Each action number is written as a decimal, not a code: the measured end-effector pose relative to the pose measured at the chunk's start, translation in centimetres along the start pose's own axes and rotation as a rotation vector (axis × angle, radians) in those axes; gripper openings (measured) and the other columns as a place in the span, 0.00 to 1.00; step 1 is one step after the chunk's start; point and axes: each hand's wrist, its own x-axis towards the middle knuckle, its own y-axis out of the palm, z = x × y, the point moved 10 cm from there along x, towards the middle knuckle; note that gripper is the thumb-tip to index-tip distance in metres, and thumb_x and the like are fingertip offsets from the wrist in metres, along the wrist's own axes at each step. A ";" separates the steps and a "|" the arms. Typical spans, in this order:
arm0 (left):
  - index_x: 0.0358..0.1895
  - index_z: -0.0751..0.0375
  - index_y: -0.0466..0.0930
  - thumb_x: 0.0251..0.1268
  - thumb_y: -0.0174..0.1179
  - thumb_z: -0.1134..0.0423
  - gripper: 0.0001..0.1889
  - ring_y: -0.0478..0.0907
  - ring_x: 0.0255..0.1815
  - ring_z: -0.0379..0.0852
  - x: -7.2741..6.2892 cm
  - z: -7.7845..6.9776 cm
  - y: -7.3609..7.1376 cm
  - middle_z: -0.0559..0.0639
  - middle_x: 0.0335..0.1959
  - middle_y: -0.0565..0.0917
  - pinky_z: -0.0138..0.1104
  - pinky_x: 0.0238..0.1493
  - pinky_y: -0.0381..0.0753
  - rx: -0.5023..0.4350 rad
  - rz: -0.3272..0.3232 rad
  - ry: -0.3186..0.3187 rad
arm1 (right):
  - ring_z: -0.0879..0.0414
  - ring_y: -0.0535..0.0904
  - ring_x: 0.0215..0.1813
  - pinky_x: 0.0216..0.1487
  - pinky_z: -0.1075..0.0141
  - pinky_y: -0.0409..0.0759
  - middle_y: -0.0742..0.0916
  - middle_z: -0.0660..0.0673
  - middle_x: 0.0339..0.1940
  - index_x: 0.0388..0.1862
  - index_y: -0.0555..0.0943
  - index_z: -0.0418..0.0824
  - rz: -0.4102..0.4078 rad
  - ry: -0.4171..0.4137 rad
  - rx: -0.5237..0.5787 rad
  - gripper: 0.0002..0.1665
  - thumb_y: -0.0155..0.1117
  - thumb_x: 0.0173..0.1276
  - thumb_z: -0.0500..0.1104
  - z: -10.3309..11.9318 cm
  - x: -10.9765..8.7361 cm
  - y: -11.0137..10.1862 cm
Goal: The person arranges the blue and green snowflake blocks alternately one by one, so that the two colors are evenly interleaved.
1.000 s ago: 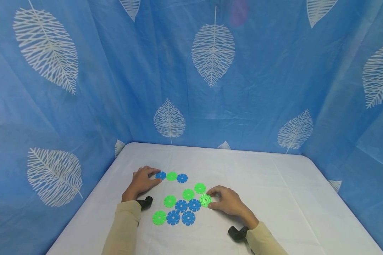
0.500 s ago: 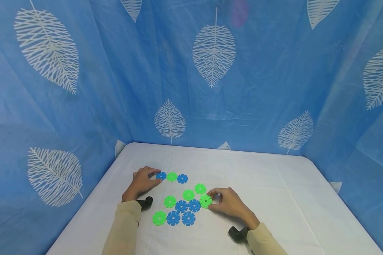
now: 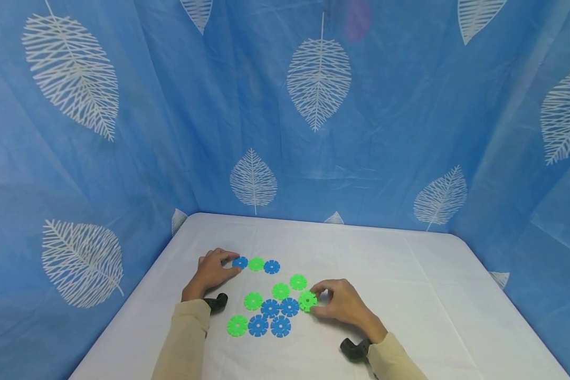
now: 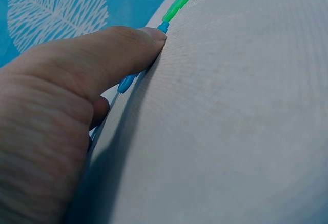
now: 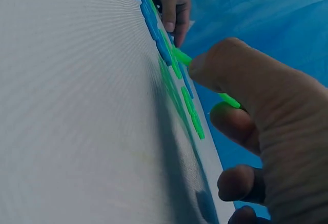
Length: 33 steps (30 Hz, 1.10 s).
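Note:
In the head view, my left hand (image 3: 214, 272) pinches a blue notched snowflake disc (image 3: 240, 263) by its edges, at the left end of a row. A green disc (image 3: 256, 264) and another blue disc (image 3: 272, 267) continue that row. The left wrist view has my thumb on the edge of the blue disc (image 4: 126, 83). My right hand (image 3: 340, 302) pinches a green snowflake disc (image 3: 307, 300) between thumb and index finger. In the right wrist view this green disc (image 5: 229, 100) is tilted just above the table, partly hidden by my thumb. A second green edge shows beneath it.
Between the hands, several loose green discs (image 3: 237, 325) and blue discs (image 3: 281, 326) lie flat and close together on a white cloth-covered table (image 3: 385, 264). Black wrist pieces (image 3: 354, 349) sit at both cuffs. A blue curtain (image 3: 385, 132) with white leaves encloses the table's far sides.
The green disc in my right hand has shifted slightly and now stands a little off a green edge below it. The left hand stays in place on the blue disc.

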 end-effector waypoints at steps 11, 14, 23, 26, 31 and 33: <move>0.59 0.45 0.84 0.58 0.70 0.46 0.24 0.72 0.58 0.52 0.0 -0.1 -0.1 0.48 0.52 0.81 0.51 0.59 0.59 0.005 0.007 0.009 | 0.74 0.68 0.19 0.19 0.76 0.68 0.89 0.57 0.32 0.41 0.88 0.50 -0.075 -0.079 0.113 0.21 0.84 0.46 0.44 0.5 0.6 -0.9; 0.59 0.44 0.83 0.58 0.70 0.45 0.24 0.72 0.58 0.51 0.0 0.0 -0.1 0.48 0.52 0.81 0.50 0.58 0.59 0.015 0.000 0.010 | 0.73 0.69 0.20 0.20 0.76 0.68 0.89 0.55 0.33 0.42 0.87 0.49 -0.084 -0.084 0.132 0.21 0.83 0.47 0.43 0.7 0.9 -1.1; 0.58 0.44 0.84 0.58 0.70 0.46 0.24 0.72 0.57 0.52 -0.2 -0.2 0.0 0.48 0.51 0.81 0.49 0.56 0.60 0.006 -0.003 0.018 | 0.70 0.70 0.20 0.19 0.73 0.70 0.88 0.53 0.34 0.43 0.87 0.46 -0.100 -0.078 0.172 0.20 0.82 0.49 0.41 1.3 2.3 -0.8; 0.59 0.44 0.84 0.58 0.70 0.46 0.24 0.72 0.58 0.52 -0.2 -0.1 0.0 0.48 0.51 0.81 0.50 0.57 0.60 -0.003 0.003 0.008 | 0.70 0.70 0.19 0.18 0.72 0.71 0.88 0.53 0.34 0.43 0.87 0.47 -0.103 -0.069 0.186 0.20 0.82 0.50 0.42 1.5 3.0 -0.4; 0.59 0.45 0.83 0.58 0.70 0.45 0.25 0.72 0.58 0.52 -0.1 -0.1 0.0 0.49 0.52 0.81 0.50 0.58 0.59 0.002 0.004 0.016 | 0.68 0.70 0.17 0.17 0.71 0.70 0.90 0.49 0.35 0.45 0.87 0.48 -0.128 -0.071 0.219 0.19 0.81 0.53 0.43 1.5 4.4 0.0; 0.59 0.45 0.83 0.58 0.70 0.45 0.25 0.72 0.58 0.52 0.0 -0.2 0.0 0.49 0.52 0.81 0.50 0.58 0.59 0.006 0.003 0.020 | 0.67 0.70 0.17 0.17 0.71 0.70 0.90 0.48 0.35 0.45 0.87 0.48 -0.142 -0.065 0.238 0.18 0.80 0.55 0.43 1.3 5.1 0.1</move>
